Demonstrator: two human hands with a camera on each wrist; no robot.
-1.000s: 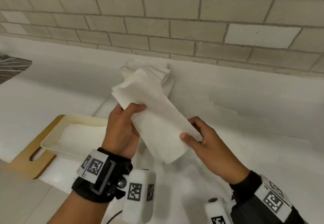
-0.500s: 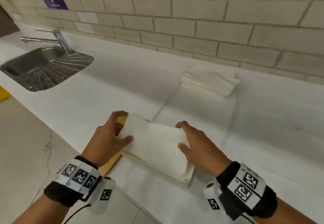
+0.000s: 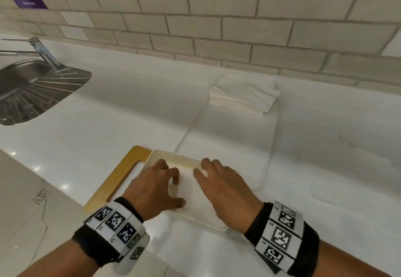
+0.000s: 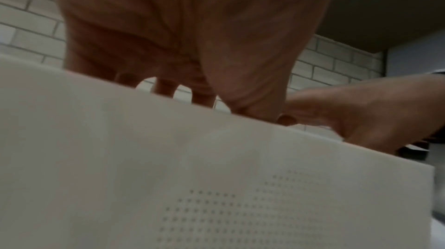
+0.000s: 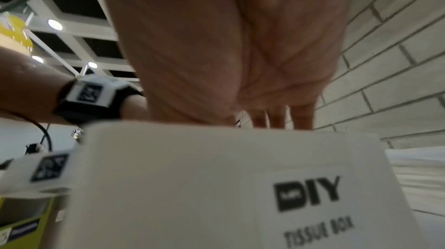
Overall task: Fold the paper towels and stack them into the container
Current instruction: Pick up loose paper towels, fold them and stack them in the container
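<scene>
Beige brick tile backs a white counter (image 3: 121,124), with a steel sink (image 3: 32,90) off to my left, as I press a folded paper towel (image 3: 188,192) down into the shallow cream container (image 3: 178,158) at the near edge. Both of my hands lie flat on the towel, palms down: my left hand (image 3: 156,187) covers its left half, my right hand (image 3: 221,187) its right half, fingers relaxed and spread, neither grip closed around anything. From the right wrist view the container's (image 5: 216,186) side wall reads "DIY TISSUE BOX"; from the left wrist view my fingers (image 4: 166,87) reach over its pale wall (image 4: 168,158). The container sits partly on a board with a wooden handle (image 3: 121,174) that juts out to its left. What the next move turns on, as I judge it, is the stack of unfolded paper towels (image 3: 243,96) against the tiled wall: it lies well apart from the container, ahead of me and to the right, its long axis running roughly left to right along the wall, on the far end of a clear mat (image 3: 227,146). My right hand is the nearer of the two, so that reach looks the shorter one for fetching the next sheet.
</scene>
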